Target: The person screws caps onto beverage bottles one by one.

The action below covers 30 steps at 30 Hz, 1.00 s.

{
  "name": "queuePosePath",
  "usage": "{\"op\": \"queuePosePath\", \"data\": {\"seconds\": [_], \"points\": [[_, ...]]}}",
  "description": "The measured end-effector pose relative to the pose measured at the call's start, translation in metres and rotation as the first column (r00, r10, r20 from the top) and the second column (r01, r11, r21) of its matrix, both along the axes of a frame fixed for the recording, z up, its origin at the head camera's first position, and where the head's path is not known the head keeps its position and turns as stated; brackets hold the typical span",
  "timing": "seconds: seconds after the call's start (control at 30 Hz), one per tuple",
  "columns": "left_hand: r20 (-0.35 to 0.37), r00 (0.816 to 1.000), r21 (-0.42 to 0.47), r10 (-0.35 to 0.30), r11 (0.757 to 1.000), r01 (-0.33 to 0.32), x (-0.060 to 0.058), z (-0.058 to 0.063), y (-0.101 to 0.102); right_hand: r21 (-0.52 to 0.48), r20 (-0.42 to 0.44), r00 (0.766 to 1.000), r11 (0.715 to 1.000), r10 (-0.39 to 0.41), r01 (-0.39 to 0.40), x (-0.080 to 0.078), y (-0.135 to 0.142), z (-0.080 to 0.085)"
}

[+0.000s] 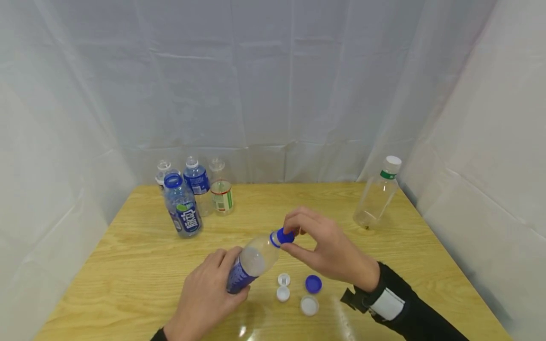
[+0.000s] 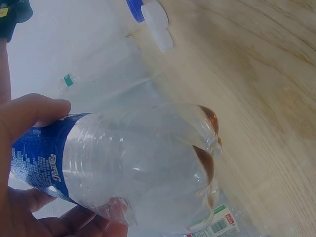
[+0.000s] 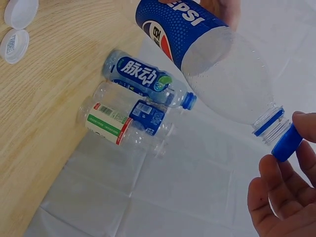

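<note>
My left hand (image 1: 209, 286) grips a clear plastic Pepsi bottle (image 3: 229, 74) round its blue label, tilted above the table with its neck up and to the right. Some brown liquid lies in the base, seen in the left wrist view. My right hand (image 1: 330, 244) pinches a blue bottle cap (image 3: 287, 143) between thumb and fingers at the mouth. In the right wrist view the cap sits askew on the neck, with threads (image 3: 274, 131) showing beneath it. Below the hands lie a blue cap (image 1: 313, 284), a larger whitish cap (image 1: 309, 305) and two small white caps (image 1: 283, 293).
At the back left of the wooden table (image 1: 128, 265) stand several uncapped bottles, among them a blue-tinted bottle (image 1: 183, 208) and one with a green-and-white label (image 1: 222, 195). A clear bottle with a white cap (image 1: 377, 199) stands at the back right. Pale sheeting (image 1: 264, 94) surrounds the table.
</note>
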<state>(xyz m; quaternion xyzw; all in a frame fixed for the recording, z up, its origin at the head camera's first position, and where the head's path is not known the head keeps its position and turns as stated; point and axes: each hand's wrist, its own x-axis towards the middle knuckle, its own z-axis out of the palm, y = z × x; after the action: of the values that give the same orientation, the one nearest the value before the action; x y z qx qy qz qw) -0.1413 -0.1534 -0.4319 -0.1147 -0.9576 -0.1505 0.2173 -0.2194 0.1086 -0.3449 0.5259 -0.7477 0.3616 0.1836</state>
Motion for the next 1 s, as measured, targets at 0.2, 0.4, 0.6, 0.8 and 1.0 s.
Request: {"op": "queuePosePath", "data": {"seconds": [0.2, 0.4, 0.6, 0.8, 1.0], "points": [[-0.03, 0.999, -0.009, -0.025, 1.0, 0.025, -0.0001, 0.0004, 0.0004, 0.034, 0.031, 1.0, 0.999, 0.001, -0.002, 0.0012, 0.0007, -0.0014], [-0.017, 0.999, -0.007, -0.036, 0.999, 0.036, 0.0006, 0.0015, 0.0005, 0.031, 0.045, 0.999, 0.999, 0.026, -0.028, 0.001, 0.0021, -0.0027], [0.016, 0.999, -0.005, -0.032, 0.999, 0.032, 0.0018, 0.0028, 0.0006, 0.055, 0.062, 0.996, 0.997, 0.057, -0.061, 0.0004, 0.0042, -0.0039], [-0.033, 0.999, -0.02, -0.043, 0.999, 0.043, 0.002, 0.002, 0.0003, 0.09, 0.062, 0.995, 0.993, 0.072, -0.078, -0.0006, 0.0063, -0.0046], [-0.027, 0.998, -0.011, -0.048, 0.999, 0.047, 0.0014, 0.0007, -0.0006, 0.102, 0.083, 0.993, 0.991, 0.081, -0.09, -0.0007, 0.0095, -0.0057]]}}
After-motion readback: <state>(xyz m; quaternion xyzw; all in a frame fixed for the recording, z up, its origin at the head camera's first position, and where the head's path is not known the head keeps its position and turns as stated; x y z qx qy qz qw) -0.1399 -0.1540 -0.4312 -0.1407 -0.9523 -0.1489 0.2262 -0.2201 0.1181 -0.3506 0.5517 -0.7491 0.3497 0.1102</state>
